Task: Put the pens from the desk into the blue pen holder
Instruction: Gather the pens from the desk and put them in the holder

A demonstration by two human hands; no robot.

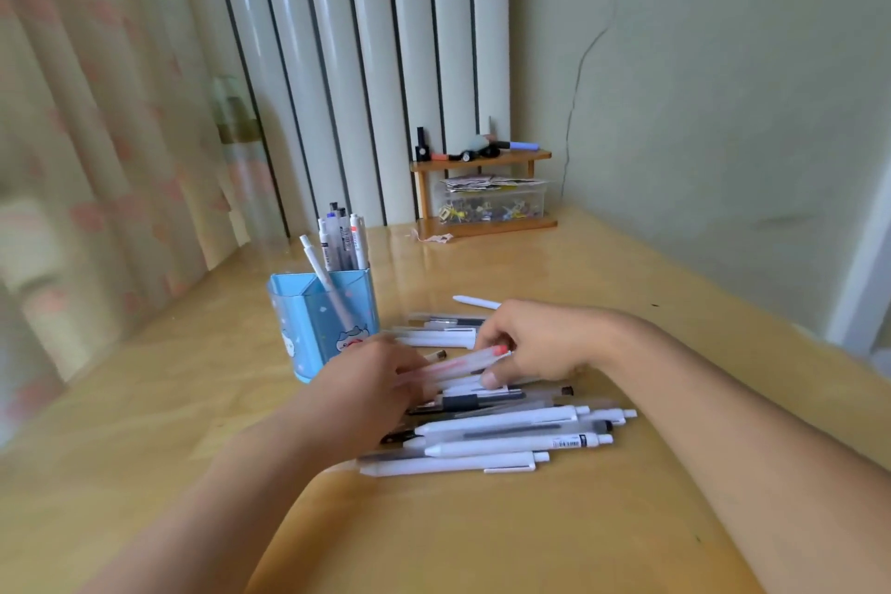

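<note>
A blue pen holder [322, 322] stands on the desk at centre left with several pens upright in it. A heap of white and frosted pens [501, 441] lies to its right. My right hand [535, 342] pinches the red-capped end of a frosted red pen [463, 364] just above the heap. My left hand [371, 388] grips the other end of the same pen, right beside the holder. One white pen [477, 301] lies apart, behind my right hand.
The wooden desk [482, 535] runs to an edge at the left, beside curtains. A small wooden shelf [482, 188] with a clear box of clips stands at the back against the radiator and wall.
</note>
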